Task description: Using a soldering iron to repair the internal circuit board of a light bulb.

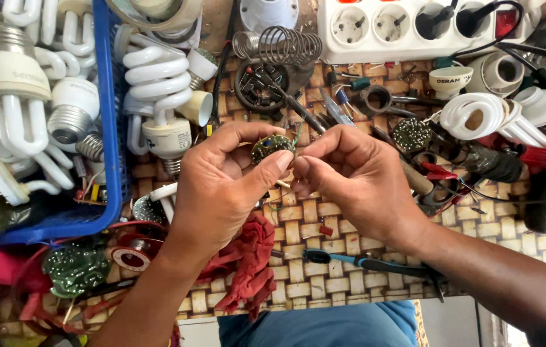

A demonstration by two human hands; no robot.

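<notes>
Both hands are meeting over the woven mat point(324, 225) — the left hand point(221, 186) is pinching a small round circuit board point(271, 148) between thumb and fingers, closed on its edge and tilting it up toward the camera. The right hand point(353, 180) is closing finger and thumb together at the board's right rim, on what looks like a thin green wire point(298, 132); too fine to tell whether it is truly gripped. Judging by this, the step in hand is working a lead or component on the board, mid-way rather than starting. The next move is calling for a steady left-hand hold and a fine, short pull or bend at the rim — a slip could be tearing the lead. Just beyond the fingertips a dish of small parts point(261, 87) and a coil spring point(282, 44) are lying; further out, a power strip point(414, 26). Left of the left hand a blue basket point(111, 128) is holding spiral bulbs point(157, 80). Below the left wrist a red rag point(247, 263) is lying, and near the right forearm a blue-handled tool point(363, 262).
</notes>
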